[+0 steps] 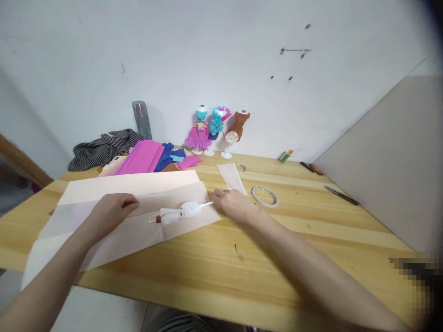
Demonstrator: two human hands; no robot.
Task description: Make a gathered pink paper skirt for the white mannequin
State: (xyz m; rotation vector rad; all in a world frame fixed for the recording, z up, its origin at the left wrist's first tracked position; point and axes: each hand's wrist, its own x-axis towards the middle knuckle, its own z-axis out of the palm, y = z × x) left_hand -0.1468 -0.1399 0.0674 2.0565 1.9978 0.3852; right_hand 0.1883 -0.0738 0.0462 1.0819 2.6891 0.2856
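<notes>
- A pale, marked wall (207, 50) is rising behind a wooden table (207, 263).
- Three small dressed mannequins (198, 133) are standing along the wall, wearing pink, teal and brown outfits; a metallic flask (142, 122) is standing farther left, behind a striped cloth (98, 150).
- Folded magenta paper (141, 157) and blue pieces (164, 157) are lying in front of these.
- A large, creased, cream sheet (134, 179) is spreading over the left of the table and hanging past its near edge.
- A white mannequin (173, 214) is lying on its side upon that sheet, its thin rod pointing right.
- The right hand (230, 203) is pinching the rod's far end.
- The left hand (116, 206), well apart from the right, is hovering over or touching the sheet, fingers bunching; whether they are gripping anything, I cannot tell.
- Beyond the right hand, a cream strip (231, 176) is lying near a white ring-shaped roll (276, 200).
- A dark-handled blade (341, 194) is lying farther right.
</notes>
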